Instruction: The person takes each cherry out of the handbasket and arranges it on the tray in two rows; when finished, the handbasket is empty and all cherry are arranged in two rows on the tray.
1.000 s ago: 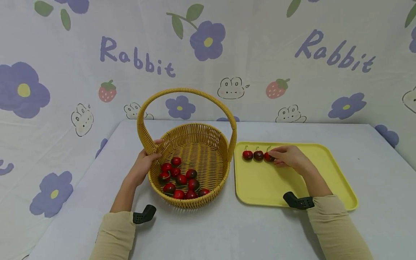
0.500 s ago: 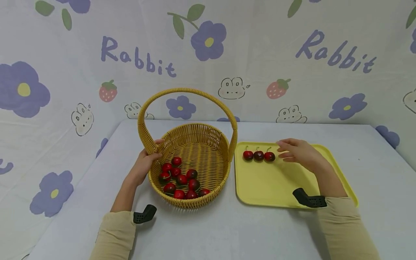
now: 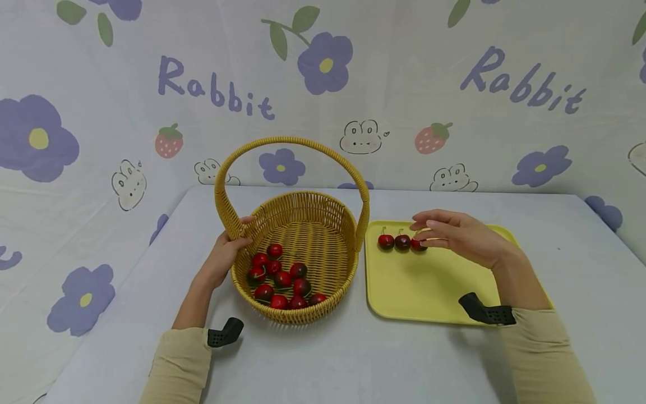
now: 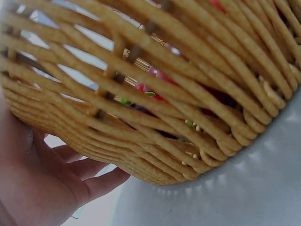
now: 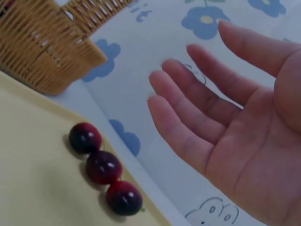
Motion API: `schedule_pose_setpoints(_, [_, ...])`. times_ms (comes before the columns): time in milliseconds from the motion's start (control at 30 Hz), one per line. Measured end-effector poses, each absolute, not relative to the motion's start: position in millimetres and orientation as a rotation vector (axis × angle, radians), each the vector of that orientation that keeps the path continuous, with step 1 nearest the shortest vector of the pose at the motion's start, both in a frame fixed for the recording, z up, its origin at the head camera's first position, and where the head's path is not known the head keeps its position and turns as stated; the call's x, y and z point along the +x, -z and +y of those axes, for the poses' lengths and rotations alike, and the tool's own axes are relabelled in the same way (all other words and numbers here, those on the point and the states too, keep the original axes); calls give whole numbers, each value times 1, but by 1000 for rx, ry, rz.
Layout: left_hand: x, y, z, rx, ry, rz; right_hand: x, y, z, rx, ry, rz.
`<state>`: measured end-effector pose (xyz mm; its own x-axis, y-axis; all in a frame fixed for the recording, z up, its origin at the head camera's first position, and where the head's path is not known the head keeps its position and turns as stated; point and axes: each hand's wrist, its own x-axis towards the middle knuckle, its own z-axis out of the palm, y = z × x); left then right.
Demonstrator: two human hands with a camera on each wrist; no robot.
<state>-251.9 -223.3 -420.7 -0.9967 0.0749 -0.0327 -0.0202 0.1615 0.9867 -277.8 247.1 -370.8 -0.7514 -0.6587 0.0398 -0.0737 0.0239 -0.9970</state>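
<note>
Table: I see a pale grey tabletop (image 3: 323,359) in front of a white backdrop cloth printed with purple flowers, rabbits and strawberries (image 3: 101,101).
Basket: a round woven tan wicker basket with a tall arched handle (image 3: 303,219) stands left of centre on the table, upright. In the left wrist view its woven wall (image 4: 155,94) fills the picture.
Tray: a flat pale yellow plastic tray with rounded corners (image 3: 414,286) lies just beside the basket on its right; I cannot tell if the two touch.
Left hand: my read is that the left hand (image 3: 224,255) grips the basket at the foot of the handle, thumb over the rim and fingers (image 4: 101,181) curled against the outer wall.
Right hand: the right hand (image 3: 456,235) hovers over the far part of the tray, fingers (image 5: 188,122) straight and slightly spread, palm bare, holding nothing. Its fingertips are near the rightmost tray cherry, apart from it in the wrist view.
Cherries in basket: a heap of dark red round cherries (image 3: 282,278) lies on the near left floor of the basket.
Cherries on tray: three dark red cherries with thin stems (image 3: 402,242) sit in a row, touching one another, near the tray's far left edge (image 5: 103,167).
</note>
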Motion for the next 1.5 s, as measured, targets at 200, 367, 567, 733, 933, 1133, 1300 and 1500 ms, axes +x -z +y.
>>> schedule_pose_setpoints(200, [-252,421,-223,51,-1993,2333,-269,364,225,-841,1688,1935])
schedule_pose_setpoints(367, [-252,422,-223,50,-1998,2332,-259,357,206,-870,1572,2018])
schedule_pose_setpoints(567, [-253,422,-222,38,-1994,2327,-253,357,184,-1006,1534,1947])
schedule_pose_setpoints(733, [-252,421,-223,36,-1999,2326,-250,352,162,-1038,1424,1951])
schedule_pose_setpoints(933, [-252,419,-223,43,-1997,2330,-249,342,132,-1076,1245,1982])
schedule_pose_setpoints(1133, [-252,418,-223,44,-1999,2331,-252,341,105,-1199,1114,2013])
schedule_pose_setpoints(1300, [-252,419,-224,37,-2001,2326,-254,344,87,-1254,959,2075])
schedule_pose_setpoints(1500, [-253,420,-224,38,-2004,2329,-258,347,71,-1298,792,2101])
